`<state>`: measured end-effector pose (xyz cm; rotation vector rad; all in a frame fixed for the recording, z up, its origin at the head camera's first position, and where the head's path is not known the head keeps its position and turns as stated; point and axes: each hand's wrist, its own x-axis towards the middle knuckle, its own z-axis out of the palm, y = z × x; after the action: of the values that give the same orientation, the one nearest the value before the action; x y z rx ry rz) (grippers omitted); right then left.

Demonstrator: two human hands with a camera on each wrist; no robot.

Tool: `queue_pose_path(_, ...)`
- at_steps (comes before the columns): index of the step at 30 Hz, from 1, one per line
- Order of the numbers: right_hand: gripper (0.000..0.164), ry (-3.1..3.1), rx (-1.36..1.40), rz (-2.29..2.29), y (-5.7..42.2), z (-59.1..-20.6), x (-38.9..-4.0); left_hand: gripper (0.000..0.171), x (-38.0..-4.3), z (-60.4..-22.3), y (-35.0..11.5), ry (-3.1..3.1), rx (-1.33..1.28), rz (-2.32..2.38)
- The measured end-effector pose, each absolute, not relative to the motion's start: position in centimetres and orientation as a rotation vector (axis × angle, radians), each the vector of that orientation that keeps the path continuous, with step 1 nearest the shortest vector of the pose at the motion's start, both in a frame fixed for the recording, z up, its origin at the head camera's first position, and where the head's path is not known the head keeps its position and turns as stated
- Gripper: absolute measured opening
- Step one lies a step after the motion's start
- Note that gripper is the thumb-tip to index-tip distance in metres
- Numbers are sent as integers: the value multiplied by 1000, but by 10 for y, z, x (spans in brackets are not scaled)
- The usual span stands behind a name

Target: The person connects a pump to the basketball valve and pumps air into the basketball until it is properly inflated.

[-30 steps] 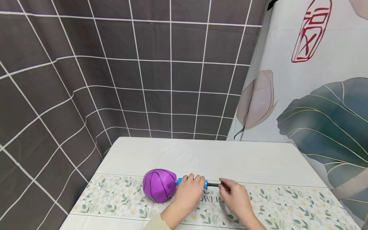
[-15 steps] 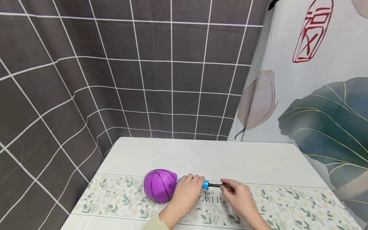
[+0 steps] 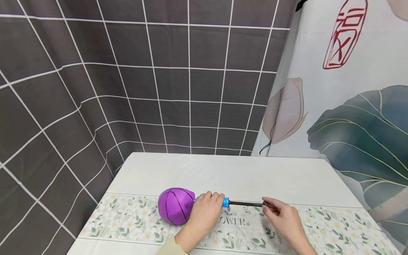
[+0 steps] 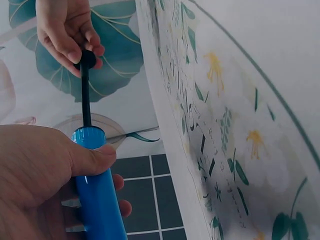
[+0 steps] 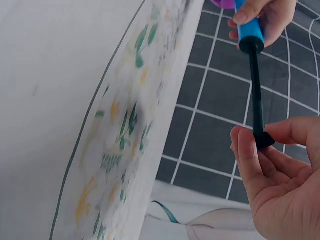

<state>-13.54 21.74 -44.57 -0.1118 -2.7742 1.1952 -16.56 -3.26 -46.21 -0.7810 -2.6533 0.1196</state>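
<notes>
Apparent inflation step: your left hand (image 3: 205, 213) grips the blue hand pump (image 4: 104, 205) beside the purple basketball (image 3: 174, 206) on the worktop (image 3: 229, 173), your right hand (image 3: 284, 216) pinches the extended black handle (image 5: 264, 140), inward push seemingly due.

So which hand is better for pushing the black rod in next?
Probably the right hand: it pinches the knob at the end of the black rod, which sticks out of the blue pump. The left hand grips the pump's body.

The right hand (image 3: 283, 216) has slid out toward 3 o'clock in the head view since half a second ago. Way more of the black rod (image 3: 243, 203) pokes out of the blue pump (image 3: 226, 202).
</notes>
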Motion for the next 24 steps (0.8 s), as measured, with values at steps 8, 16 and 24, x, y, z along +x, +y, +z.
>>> queue_pose_path(8, 30, -2714, -72, 1047, 195, -447, -135, 39, -165, -459, -30, -2629, -807, 172)
queue_pose_path(16, 34, -2700, 1, 973, 152, -451, -136, 46, -163, -458, -26, -2636, -803, 198)
queue_pose_path(24, 32, -2715, 83, 1082, 138, -456, -139, 42, -161, -460, -26, -2639, -809, 185)
